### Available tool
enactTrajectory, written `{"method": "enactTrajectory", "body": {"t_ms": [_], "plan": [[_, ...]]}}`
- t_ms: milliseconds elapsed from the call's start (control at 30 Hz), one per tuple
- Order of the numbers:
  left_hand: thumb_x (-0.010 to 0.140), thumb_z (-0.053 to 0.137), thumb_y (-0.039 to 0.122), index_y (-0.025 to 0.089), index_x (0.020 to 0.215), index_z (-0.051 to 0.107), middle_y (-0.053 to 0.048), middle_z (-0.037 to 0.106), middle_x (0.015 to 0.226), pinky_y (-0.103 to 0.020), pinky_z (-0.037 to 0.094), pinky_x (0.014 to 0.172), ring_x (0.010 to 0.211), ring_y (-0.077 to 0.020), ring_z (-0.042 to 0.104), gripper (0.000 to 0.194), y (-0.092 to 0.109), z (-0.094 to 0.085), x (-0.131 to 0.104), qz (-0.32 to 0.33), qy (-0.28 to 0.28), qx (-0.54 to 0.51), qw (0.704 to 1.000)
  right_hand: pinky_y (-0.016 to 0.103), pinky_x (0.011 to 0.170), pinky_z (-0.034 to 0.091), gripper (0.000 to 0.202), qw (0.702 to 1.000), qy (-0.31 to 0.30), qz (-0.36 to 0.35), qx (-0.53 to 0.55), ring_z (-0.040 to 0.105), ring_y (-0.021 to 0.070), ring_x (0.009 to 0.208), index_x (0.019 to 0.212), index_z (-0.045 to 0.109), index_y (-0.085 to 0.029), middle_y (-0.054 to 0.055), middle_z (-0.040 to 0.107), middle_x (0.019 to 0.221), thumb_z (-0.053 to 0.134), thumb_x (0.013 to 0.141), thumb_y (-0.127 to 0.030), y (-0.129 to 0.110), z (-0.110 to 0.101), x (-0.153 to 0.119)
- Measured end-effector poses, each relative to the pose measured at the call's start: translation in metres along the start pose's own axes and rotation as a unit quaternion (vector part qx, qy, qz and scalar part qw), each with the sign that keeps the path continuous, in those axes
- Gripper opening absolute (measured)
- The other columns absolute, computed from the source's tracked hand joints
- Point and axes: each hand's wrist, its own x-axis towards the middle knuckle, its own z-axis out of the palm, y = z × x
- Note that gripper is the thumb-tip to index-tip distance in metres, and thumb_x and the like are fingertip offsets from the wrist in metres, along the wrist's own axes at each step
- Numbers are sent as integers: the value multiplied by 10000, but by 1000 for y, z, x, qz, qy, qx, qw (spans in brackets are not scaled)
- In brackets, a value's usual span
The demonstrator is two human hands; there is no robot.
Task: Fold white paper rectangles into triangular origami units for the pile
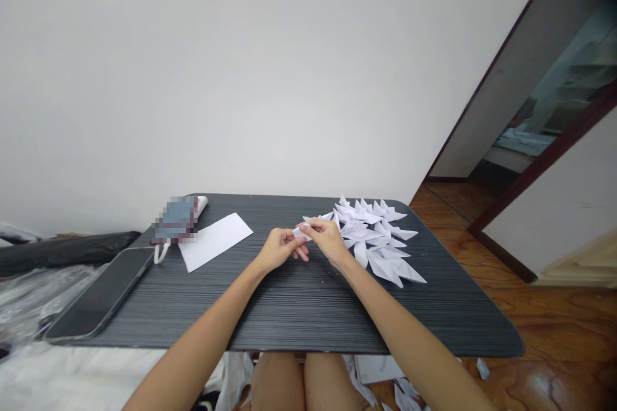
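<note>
Between my two hands, over the middle of the dark table, is a small folded piece of white paper (301, 231). My left hand (280, 248) pinches its left side between thumb and fingers. From the right, my right hand (326, 237) grips the other side with thumb and forefinger. Much of the paper is hidden by my fingers. Just right of my right hand lies a pile of folded white paper boats (376, 237), with pointed ends. Left of my left hand, a flat sheet of white paper (216, 241) rests on the table.
The dark ridged table (299, 321) stands against a white wall. A phone (103, 292) lies at its left edge. Behind it sits a blurred-out item (176, 219) with a white strap. Paper scraps (405, 395) lie on the wooden floor below.
</note>
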Motion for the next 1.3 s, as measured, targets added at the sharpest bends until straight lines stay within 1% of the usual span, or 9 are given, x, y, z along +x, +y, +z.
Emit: {"method": "enactTrajectory", "body": {"t_ms": [100, 233, 333, 500, 667, 767, 867, 1033, 1300], "plan": [[752, 489, 406, 74, 677, 530, -93, 638, 576, -179, 352, 370, 444, -145, 599, 343, 0, 3, -2, -10, -34, -35, 999, 226, 458, 341, 245, 1000, -10, 15, 17, 441, 91, 483, 547, 580, -162, -22, 468, 526, 587, 663, -378, -3, -1, 0], [780, 435, 427, 98, 713, 485, -5, 561, 429, -155, 254, 301, 287, -93, 494, 339, -4, 11, -3, -3, 0, -65, 998, 210, 368, 247, 321, 997, -7, 47, 53, 372, 70, 385, 531, 518, -157, -38, 411, 447, 556, 669, -443, -4, 1, 0], [763, 481, 398, 99, 708, 476, 28, 533, 432, -152, 290, 324, 270, -61, 453, 303, -6, 15, -3, 16, 22, -56, 998, 195, 350, 249, 343, 998, 9, 51, 42, 357, 62, 387, 544, 501, -150, -40, 402, 462, 534, 674, -465, -5, 3, 0], [759, 484, 401, 92, 693, 478, 6, 552, 454, -164, 315, 341, 291, -77, 477, 316, -4, 13, -4, 11, -9, -37, 999, 189, 389, 305, 339, 998, 28, -24, -43, 390, 62, 419, 516, 465, -147, -39, 407, 483, 487, 727, -411, -4, 4, 0], [786, 435, 401, 80, 743, 537, -44, 605, 538, -175, 364, 379, 415, -115, 561, 340, -4, 6, -2, 23, 16, 48, 998, 185, 333, 235, 280, 999, -13, 7, -52, 321, 38, 351, 628, 545, -139, -40, 430, 513, 493, 735, -392, 0, -2, 1], [785, 433, 403, 96, 841, 592, -61, 641, 663, -196, 430, 451, 502, -118, 577, 350, -4, 1, -1, 50, 94, 154, 982, 190, 338, 284, 231, 994, -38, -12, -101, 375, 31, 364, 748, 592, -143, 8, 526, 716, 505, 736, -357, 1, -5, 1], [766, 456, 410, 111, 924, 591, -78, 651, 798, -233, 486, 519, 611, -148, 607, 363, -5, -1, 0, 55, 160, 173, 970, 202, 476, 395, 158, 973, -55, -95, -204, 500, 82, 543, 791, 613, -157, 35, 556, 788, 497, 751, -257, 0, -7, 0], [747, 489, 399, 99, 917, 598, -89, 656, 828, -257, 509, 556, 612, -161, 620, 361, -8, -2, 1, 55, 155, 146, 976, 263, 660, 429, 150, 937, -70, -176, -292, 531, 138, 731, 824, 609, -156, 51, 581, 786, 482, 745, -153, -4, -4, -5], [765, 456, 408, 110, 863, 659, -50, 667, 710, -242, 492, 576, 612, -159, 612, 373, -9, -8, 2, 61, 143, 165, 974, 215, 465, 441, 167, 975, -86, -94, -181, 542, 68, 483, 867, 569, -167, 57, 544, 897, 467, 772, -260, -3, -4, -6]]}}
